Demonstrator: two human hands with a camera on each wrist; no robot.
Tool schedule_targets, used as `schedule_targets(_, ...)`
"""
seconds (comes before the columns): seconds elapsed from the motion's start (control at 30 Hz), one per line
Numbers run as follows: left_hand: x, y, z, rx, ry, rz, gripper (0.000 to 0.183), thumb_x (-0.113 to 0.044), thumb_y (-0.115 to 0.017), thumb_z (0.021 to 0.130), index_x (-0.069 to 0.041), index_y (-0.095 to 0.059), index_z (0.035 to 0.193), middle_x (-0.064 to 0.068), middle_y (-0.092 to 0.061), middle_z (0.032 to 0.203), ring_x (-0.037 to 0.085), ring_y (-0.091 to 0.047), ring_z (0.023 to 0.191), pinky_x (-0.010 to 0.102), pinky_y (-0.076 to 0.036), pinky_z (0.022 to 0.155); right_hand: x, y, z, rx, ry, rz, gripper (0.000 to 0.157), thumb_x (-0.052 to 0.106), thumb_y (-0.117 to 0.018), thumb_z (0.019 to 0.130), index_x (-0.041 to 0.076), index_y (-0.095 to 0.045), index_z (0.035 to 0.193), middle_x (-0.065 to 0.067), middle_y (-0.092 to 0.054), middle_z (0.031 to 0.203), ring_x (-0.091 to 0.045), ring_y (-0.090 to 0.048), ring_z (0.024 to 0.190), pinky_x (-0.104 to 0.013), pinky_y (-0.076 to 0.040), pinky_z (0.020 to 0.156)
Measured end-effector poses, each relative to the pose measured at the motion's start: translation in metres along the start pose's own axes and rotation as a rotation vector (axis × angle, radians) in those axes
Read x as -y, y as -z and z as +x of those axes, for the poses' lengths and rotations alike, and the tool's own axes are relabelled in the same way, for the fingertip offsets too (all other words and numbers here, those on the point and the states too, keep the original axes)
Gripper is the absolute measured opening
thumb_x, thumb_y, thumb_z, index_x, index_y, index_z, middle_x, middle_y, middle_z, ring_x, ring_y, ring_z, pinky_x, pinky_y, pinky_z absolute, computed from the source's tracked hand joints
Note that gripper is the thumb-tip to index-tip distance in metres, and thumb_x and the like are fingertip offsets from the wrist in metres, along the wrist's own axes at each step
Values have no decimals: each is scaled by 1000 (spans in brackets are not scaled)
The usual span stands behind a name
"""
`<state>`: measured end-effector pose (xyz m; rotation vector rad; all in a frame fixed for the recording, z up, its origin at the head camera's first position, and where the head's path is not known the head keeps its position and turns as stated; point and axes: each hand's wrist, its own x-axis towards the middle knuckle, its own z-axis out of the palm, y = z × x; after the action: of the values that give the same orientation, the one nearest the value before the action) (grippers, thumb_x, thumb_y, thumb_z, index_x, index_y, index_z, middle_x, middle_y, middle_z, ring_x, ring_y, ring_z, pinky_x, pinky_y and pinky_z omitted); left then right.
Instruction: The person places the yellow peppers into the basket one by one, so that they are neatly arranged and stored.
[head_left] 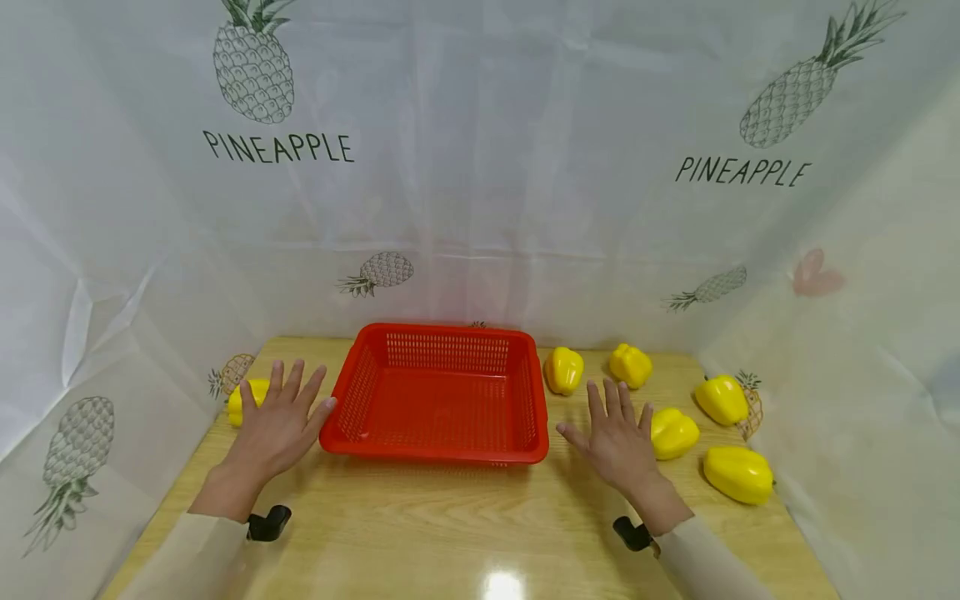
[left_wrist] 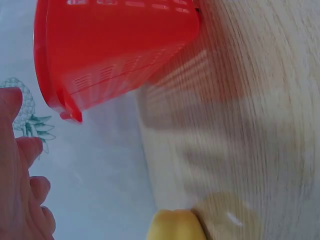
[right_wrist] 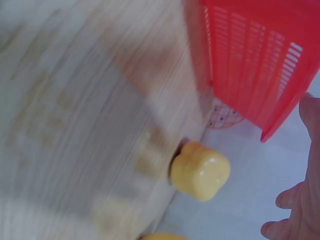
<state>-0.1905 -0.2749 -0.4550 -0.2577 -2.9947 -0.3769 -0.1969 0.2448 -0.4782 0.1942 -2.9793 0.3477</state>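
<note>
A red plastic basket (head_left: 442, 454) with slotted walls stands on the wooden table, nothing inside it. My left hand (head_left: 276, 429) hovers at its left side, fingers spread and thumb close to the rim. Partly behind that hand lies one yellow bell pepper (head_left: 255, 392). To the right of the basket my right hand (head_left: 617, 437) is held with straight, spread fingers, holding nothing. A yellow bell pepper (head_left: 672, 433) sits just beyond its little-finger side, partly covered by it. In the right wrist view another bell pepper (right_wrist: 201, 170) rests near the basket's wall.
More yellow bell peppers stand on the right: one by the basket (head_left: 564, 371), one at the back (head_left: 630, 366), and a bell pepper (head_left: 738, 474) near the right edge. White curtains (head_left: 480, 167) printed with pineapples enclose the table (head_left: 420, 533) at the back and sides.
</note>
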Motion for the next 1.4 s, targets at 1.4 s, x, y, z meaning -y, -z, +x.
schedule_targets(1.4, -63, -17, -12, 13, -138, 0, 61, -32, -54, 111, 4, -42, 159, 32, -45, 156, 52, -38, 149, 71, -27, 123, 40, 7, -17, 132, 220, 60, 81, 47, -58, 107, -7, -32, 161, -25, -29, 170, -45, -23, 160, -74, -18, 124)
